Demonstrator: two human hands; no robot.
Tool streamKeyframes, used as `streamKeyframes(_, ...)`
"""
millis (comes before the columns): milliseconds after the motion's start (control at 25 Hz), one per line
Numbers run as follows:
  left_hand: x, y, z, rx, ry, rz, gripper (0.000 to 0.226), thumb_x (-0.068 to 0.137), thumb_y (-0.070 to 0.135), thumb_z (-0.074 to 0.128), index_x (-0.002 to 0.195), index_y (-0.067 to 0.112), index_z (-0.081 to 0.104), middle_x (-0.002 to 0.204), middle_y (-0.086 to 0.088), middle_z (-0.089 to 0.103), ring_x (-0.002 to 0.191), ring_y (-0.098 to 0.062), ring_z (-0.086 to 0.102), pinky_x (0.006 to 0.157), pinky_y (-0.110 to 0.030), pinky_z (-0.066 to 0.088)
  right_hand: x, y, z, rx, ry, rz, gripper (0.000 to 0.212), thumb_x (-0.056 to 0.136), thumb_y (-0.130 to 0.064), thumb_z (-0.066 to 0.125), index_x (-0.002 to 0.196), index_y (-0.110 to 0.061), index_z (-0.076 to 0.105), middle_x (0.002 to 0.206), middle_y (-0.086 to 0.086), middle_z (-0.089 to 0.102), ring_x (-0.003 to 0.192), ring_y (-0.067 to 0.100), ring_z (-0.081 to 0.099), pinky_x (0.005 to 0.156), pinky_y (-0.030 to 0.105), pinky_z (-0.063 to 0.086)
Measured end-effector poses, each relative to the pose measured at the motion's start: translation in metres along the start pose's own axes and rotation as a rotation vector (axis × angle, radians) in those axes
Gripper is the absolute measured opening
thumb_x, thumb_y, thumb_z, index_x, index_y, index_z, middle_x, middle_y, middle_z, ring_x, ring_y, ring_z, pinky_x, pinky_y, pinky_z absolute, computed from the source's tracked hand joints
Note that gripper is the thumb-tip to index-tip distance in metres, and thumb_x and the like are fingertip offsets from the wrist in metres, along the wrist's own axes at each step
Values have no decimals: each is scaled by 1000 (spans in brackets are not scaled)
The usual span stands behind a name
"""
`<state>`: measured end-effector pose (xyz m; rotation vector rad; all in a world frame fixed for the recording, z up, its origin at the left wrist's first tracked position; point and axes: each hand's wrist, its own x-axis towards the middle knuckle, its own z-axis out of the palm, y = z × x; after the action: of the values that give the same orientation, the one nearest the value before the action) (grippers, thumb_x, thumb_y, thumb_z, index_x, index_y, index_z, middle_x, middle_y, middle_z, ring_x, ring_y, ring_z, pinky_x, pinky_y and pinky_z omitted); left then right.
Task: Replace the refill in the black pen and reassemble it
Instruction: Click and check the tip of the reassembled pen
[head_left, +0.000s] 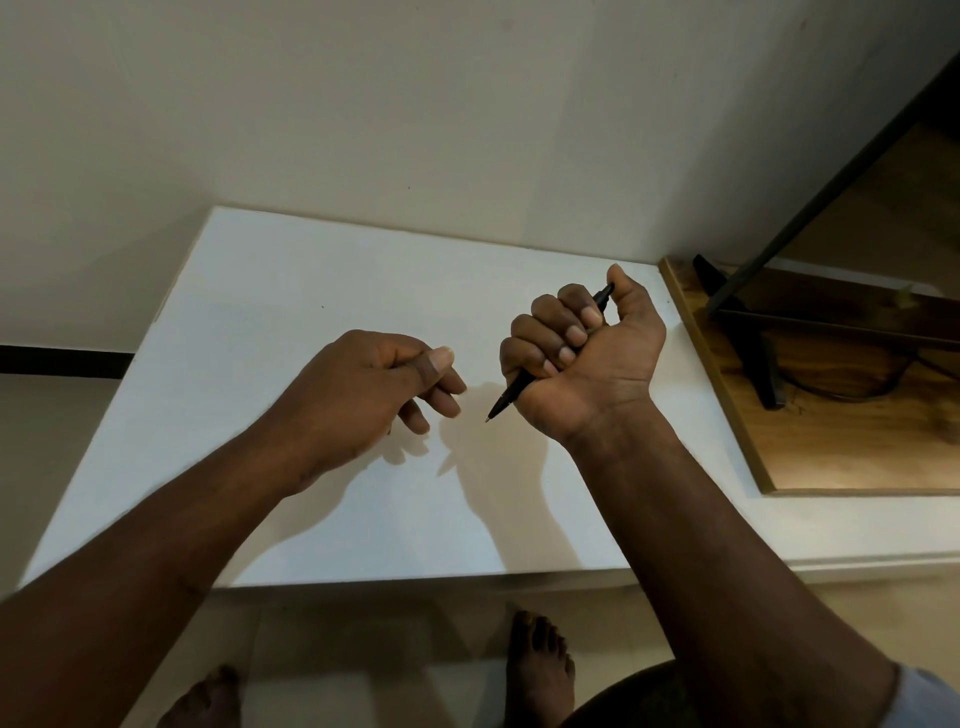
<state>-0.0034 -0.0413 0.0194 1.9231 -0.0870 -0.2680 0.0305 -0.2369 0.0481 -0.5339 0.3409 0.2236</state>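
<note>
- Pale wall (363, 104) is filling the upper half of the frame, behind everything else.
- White table (291, 291) is spreading across the middle of the frame, with its far edge running along the wall and shadows of both hands falling on it.
- Bare feet (205, 699) are showing on the floor at the bottom of the frame, below the table's near edge.
- Left hand (374, 384) is hovering over the table left of centre, with its fingers loosely curled and the thumb lying against the forefinger; nothing is showing inside it.
- Black pen (511, 393) is slanting through the right fist, with its writing tip pointing down and left toward the left hand and its top end poking out beside the thumb. It is raised off the table and looking assembled.
- Right hand (582, 353) is closing in a fist round the pen's barrel, right of centre, with the palm side turned toward the camera.
- Wooden board (841, 431) is lying at the right edge of the frame, beside the table.
- Black stand (748, 332) is standing on the wooden board, with a dark bar rising toward the upper right corner.
</note>
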Motion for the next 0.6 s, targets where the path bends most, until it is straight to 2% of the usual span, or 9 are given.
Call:
streamKeyframes(200,-1,0,4,2,-15,-4,32,104,48,52,91,38,79,89,16,82,70,-8,75,68,-30,46,1,-5,0,15,-11,-1,50,96,-50,49,59,-21,34,52,-7,24,39,10,19,42,23,15)
streamKeyframes(440,-3,0,10,11,-48,17,31,104,48,51,91,40,79,89,17,82,71,-7,74,67,-29,46,0,-5,4,0,12,-50,43,93,-41,48,58,-21,34,53,-7,23,40,11,17,39,23,17)
streamKeyframes(600,-4,0,10,6,-53,22,32,105,47,51,91,40,79,89,16,82,70,-6,74,67,-29,46,-1,-2,4,-12,-2,-47,46,95,-44,49,59,-21,34,52,-7,24,40,10,18,40,22,17)
